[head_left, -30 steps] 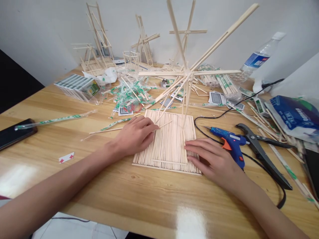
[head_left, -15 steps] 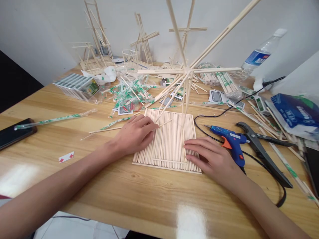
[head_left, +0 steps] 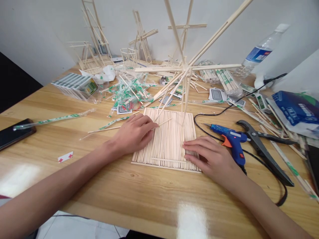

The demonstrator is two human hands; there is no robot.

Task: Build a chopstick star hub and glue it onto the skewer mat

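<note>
1. Far left of the left hand, a black smartphone (head_left: 15, 133) rests on the glossy light-wood table (head_left: 104, 199). Nearer the hand lies a long chopstick in a clear, green-printed sleeve (head_left: 53, 119).

2. The left hand (head_left: 133, 134) is narrow, its fingers curled over the left edge of the mat. A thin bamboo stick (head_left: 164, 122) pokes out past the fingertips. I cannot tell whether the fingers pinch it or merely cover it. Curled fingers like these suit fine placement, since they can nudge a thin stick without disturbing the rows.

3. Between the hands lies a flat square mat of parallel pale bamboo sticks (head_left: 169, 142). Its rows look tight, and that evenness is worth protecting.

4. Beyond the hands stands a radiating frame of pale bamboo sticks (head_left: 185, 69). Its lower legs reach over the far part of the mat, though contact is hard to tell.

5. The right hand (head_left: 209, 156) lies wide and flat on the mat's near right corner, holding nothing visible. Gentle, even pressure here steadies the mat well.

6. Just right of that hand sits a blue hot-glue gun with an orange trigger (head_left: 231, 139), within easy reach. Beyond it are black-handled cutting pliers (head_left: 264, 152).
</note>
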